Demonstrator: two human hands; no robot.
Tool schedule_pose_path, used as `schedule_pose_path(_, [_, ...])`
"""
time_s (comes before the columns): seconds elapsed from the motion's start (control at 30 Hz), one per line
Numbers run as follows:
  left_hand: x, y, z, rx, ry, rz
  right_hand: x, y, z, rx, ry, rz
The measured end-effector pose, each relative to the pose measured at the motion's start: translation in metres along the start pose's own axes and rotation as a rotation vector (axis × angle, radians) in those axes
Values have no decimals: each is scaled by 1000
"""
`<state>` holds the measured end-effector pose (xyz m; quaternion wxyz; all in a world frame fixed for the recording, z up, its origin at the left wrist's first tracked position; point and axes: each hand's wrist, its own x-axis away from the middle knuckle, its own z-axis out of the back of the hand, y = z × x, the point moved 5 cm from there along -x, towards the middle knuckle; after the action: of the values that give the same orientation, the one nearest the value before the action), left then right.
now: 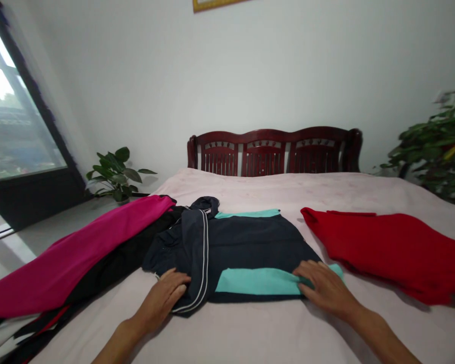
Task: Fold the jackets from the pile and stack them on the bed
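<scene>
A dark navy jacket (250,242) with turquoise panels lies partly folded on the bed in front of me. Its sleeve (200,253), with white piping, is laid across the body. My left hand (169,290) rests on that sleeve's near end, fingers stretched out over the cloth. At the jacket's lower right corner, my right hand (320,283) has its thumb and fingers around the edge of the turquoise panel (258,281). The fingertips there are partly hidden in the fabric.
To the right lies a red garment (387,247). Magenta (98,240) and black clothing is heaped on the left, touching the jacket. Pink bedding (246,333) covers the bed, with a dark wooden headboard (263,151) behind. Potted plants (117,172) stand on both sides.
</scene>
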<state>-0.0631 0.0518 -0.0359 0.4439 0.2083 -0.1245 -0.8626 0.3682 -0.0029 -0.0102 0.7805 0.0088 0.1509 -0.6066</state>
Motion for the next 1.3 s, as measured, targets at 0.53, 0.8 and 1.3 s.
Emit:
schedule_pose_path(0.53, [23, 36, -13, -117, 249, 82, 57, -30, -12, 24, 149, -40])
schedule_pose_path(0.8, [25, 17, -24, -95, 225, 154, 48, -31, -30, -13, 211, -33])
schedule_pose_path(1.3, [29, 78, -23, -332, 394, -6, 48, -25, -33, 20, 189, -92])
